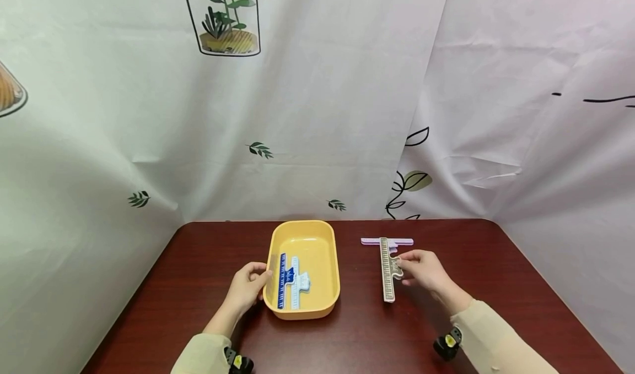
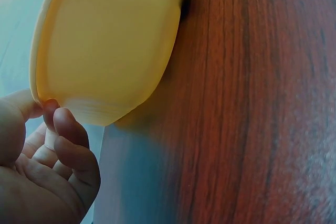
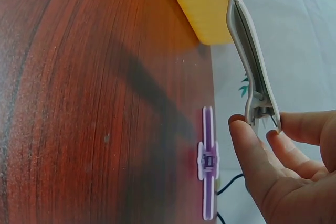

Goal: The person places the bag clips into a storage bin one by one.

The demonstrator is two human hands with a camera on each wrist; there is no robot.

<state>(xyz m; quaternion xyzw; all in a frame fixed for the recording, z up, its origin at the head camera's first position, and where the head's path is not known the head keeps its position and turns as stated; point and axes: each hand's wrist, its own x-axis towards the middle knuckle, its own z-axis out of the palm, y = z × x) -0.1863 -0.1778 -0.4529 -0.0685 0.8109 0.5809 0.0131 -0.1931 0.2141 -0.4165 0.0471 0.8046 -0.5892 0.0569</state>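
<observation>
A yellow tray (image 1: 317,302) stands on the table, and my left hand (image 1: 246,287) pinches its left rim between thumb and fingers. Inside the tray lie a dark blue ruler clip (image 1: 282,280) and a light blue ruler clip (image 1: 296,283), side by side. My right hand (image 1: 424,272) holds a greyish-white ruler clip (image 1: 387,272) by its handle, raised above the table in the right wrist view, its long jaws together. Behind it a purple ruler clip (image 3: 208,163) rests on the table, partly covered by the held clip in the head view.
The dark red wooden table (image 1: 357,341) reaches back to a white printed curtain (image 1: 317,115). A thin dark cord (image 3: 231,183) shows beyond the table edge in the right wrist view. Each forearm carries a small black camera (image 1: 448,345).
</observation>
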